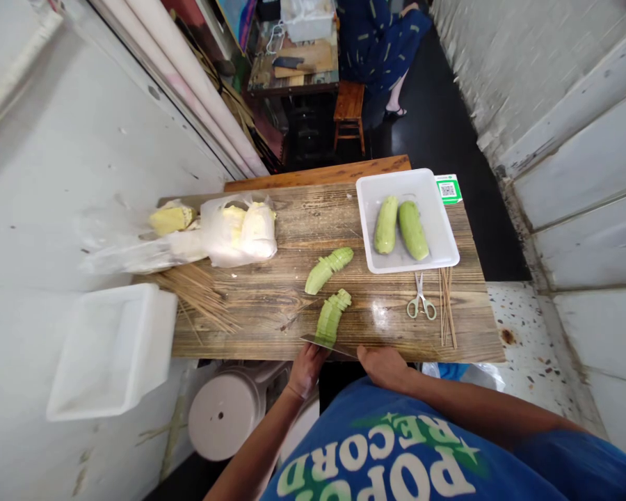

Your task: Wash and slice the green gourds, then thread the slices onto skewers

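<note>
Near sliced squash (330, 319) at the near edge of the tabletop (271, 296), cuts fanned toward the far side. Right hand (383, 367) closed on the knife (339, 348); left hand (307, 365) at the squash's near end, its grip partly hidden, closure can't be told. Best practice, my judgement: left fingertips tucked back from the edge, blade upright, even short strokes, squash kept from rolling.

Tray (438, 259), right; scissors (421, 300), before it; bagged vegetables (243, 229), left | bin (107, 348), far left
</note>
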The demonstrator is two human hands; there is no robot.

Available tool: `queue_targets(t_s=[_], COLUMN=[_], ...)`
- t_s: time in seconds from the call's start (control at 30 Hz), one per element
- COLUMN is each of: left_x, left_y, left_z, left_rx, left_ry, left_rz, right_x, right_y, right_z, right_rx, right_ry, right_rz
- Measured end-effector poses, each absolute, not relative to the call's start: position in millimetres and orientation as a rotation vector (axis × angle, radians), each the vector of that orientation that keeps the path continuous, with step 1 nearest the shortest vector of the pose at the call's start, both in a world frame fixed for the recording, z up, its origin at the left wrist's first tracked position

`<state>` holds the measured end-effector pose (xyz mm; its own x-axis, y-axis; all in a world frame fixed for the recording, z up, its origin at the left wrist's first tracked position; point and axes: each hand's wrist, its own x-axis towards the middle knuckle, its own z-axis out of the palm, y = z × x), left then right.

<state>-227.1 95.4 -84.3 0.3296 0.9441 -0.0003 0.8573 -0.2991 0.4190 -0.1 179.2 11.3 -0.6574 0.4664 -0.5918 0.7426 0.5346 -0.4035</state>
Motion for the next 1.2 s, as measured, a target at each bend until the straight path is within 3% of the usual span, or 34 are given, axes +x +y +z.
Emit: queue_targets(t_s=[0.83, 1.2], left_x=[-227.6, -225.2], left_y=[86.4, 87.4], left_z=[-92.7, -78.3], left_rx=[2.302, 2.157], left_ry=[1.634, 1.601], left_rz=[0.301, 0.478], right_x=[-2.2, -1.0], right_y=[180.9, 174.0], right_z=[-4.6, 3.7], right_rx=[0.991, 0.942], right_ry=[2.364, 2.378], right_rz=[-0.850, -0.863])
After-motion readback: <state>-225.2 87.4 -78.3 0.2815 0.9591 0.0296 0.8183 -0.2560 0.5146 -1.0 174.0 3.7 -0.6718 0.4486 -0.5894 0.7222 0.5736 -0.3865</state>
